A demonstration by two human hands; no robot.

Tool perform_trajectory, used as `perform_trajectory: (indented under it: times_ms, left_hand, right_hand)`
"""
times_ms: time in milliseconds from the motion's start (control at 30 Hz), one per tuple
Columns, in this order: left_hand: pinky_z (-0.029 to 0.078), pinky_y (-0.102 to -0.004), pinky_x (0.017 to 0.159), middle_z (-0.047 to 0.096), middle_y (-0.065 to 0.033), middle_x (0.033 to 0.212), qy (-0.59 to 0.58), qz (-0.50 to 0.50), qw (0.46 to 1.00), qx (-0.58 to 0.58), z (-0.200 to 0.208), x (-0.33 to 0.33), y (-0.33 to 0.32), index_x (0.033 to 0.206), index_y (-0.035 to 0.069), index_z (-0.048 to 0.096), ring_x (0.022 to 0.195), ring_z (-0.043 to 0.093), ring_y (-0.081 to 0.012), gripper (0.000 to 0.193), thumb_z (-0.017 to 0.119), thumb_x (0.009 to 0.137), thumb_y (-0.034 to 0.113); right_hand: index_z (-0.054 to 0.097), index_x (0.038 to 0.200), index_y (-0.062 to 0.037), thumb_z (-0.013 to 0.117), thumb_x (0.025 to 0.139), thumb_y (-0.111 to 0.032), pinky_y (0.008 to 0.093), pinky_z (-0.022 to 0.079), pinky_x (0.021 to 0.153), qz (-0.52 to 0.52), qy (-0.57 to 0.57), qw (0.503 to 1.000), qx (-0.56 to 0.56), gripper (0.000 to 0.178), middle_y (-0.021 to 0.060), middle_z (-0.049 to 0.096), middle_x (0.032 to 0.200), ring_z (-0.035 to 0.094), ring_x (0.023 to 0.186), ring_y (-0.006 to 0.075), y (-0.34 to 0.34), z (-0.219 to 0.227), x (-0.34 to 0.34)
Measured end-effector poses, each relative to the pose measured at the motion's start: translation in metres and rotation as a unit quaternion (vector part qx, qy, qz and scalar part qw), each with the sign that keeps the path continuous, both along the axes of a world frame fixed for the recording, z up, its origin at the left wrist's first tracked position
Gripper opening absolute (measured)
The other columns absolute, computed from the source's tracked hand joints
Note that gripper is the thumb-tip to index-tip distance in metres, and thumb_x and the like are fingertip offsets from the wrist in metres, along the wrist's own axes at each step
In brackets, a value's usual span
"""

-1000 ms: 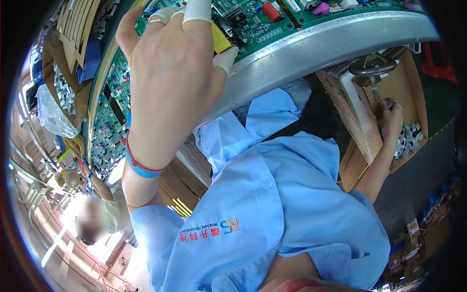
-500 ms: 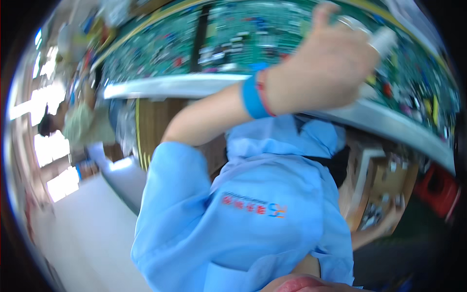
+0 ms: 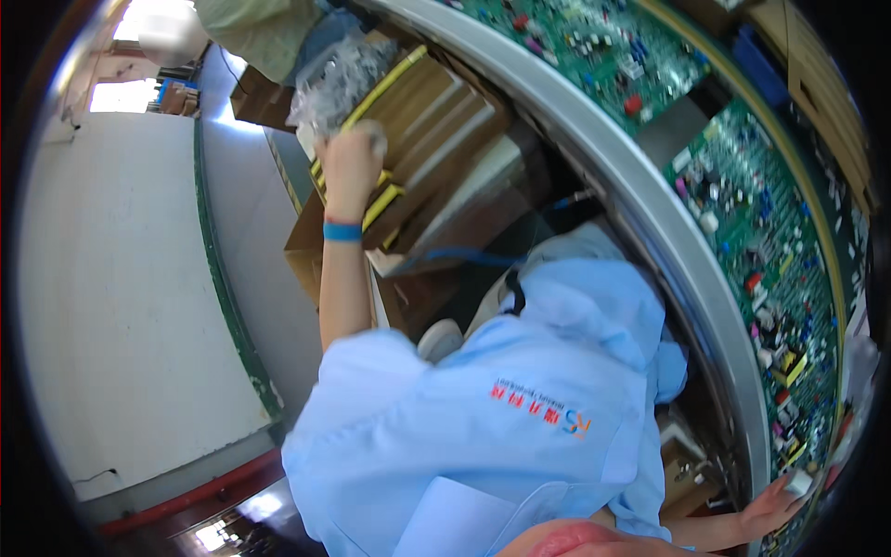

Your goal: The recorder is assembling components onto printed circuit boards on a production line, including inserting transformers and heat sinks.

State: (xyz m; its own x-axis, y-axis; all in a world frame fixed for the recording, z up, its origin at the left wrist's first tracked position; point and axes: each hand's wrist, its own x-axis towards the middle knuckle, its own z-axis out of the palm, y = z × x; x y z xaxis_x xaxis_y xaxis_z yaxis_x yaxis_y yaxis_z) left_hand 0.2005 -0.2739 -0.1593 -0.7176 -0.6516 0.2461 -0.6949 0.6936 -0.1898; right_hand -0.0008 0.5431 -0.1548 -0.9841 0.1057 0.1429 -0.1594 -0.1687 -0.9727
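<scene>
Two forearms are stretched to opposite sides of a light blue work shirt (image 3: 464,399), seen from above. The left hand (image 3: 351,167), with a blue wristband (image 3: 342,231) below it, is held at a cardboard box (image 3: 302,246) beside the bench. Its fingers look curled, but they are blurred; whether anything is grasped cannot be told. Yellow strips (image 3: 380,204) are seen in the box just beside the hand, and a clear plastic bag (image 3: 343,84) is bunched near the far end. The box is probably set low at this side so that it can be reached with one arm.

At the lower right, a small pale block (image 3: 798,482) is pinched at the fingertips of the right hand (image 3: 767,509), against the green circuit boards (image 3: 742,148); contact with them cannot be judged. A fingertip hold is presumably used to leave the block mostly uncovered. It is pointed away from the palm, toward the upper right, slightly tilted; its long axis cannot be made out. The yellow strips are slanted from lower left to upper right. The boards are lined up along a metal rail (image 3: 603,130), likely for easy reach.
</scene>
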Motion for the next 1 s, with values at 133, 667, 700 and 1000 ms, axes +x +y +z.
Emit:
perform_trajectory:
  times_ms: [133,667,700,1000]
  left_hand:
    - [0.053,-0.04,0.07,0.069,-0.0147,0.086,0.076,0.004,0.981,0.176,-0.062,0.062,-0.008,0.086,0.014,0.073,0.081,0.066,-0.0312,0.011,0.066,0.077,0.016]
    - [0.048,-0.0448,0.084,0.06,-0.0233,0.1,-0.084,0.018,0.972,0.218,-0.076,0.072,-0.05,0.102,0.005,0.066,0.096,0.058,-0.0407,0.025,0.067,0.08,0.017]
    - [0.048,-0.0448,0.085,0.059,-0.024,0.1,-0.095,0.001,0.97,0.225,-0.079,0.072,-0.058,0.102,0.004,0.066,0.097,0.057,-0.0413,0.025,0.065,0.08,0.016]
    - [0.05,-0.0368,0.083,0.06,-0.0158,0.115,0.193,0.052,0.942,0.269,-0.03,0.063,-0.063,0.116,0.0,0.059,0.102,0.059,-0.0261,0.029,0.05,0.093,0.016]
  right_hand:
    - [0.034,0.142,0.0002,0.05,0.098,-0.011,0.0215,0.04,0.069,0.012,-0.024,0.995,0.091,0.048,0.0097,0.051,0.13,0.05,0.087,0.0109,-0.134,0.039,-0.053]
    - [0.058,0.121,-0.0026,0.063,0.085,-0.007,0.0216,0.042,0.067,0.419,-0.042,0.905,0.058,0.036,0.0057,0.063,0.108,0.055,0.084,0.0088,-0.355,0.097,-0.086]
    - [0.059,0.119,-0.0015,0.064,0.086,-0.007,0.0214,0.045,0.068,0.441,-0.044,0.895,0.058,0.034,0.0059,0.065,0.103,0.058,0.082,0.0092,-0.351,0.097,-0.091]
    - [0.06,0.114,0.0005,0.066,0.087,-0.005,0.0269,0.053,0.08,0.398,0.01,0.914,0.076,0.028,0.0079,0.065,0.104,0.063,0.093,0.0124,-0.325,0.08,-0.096]
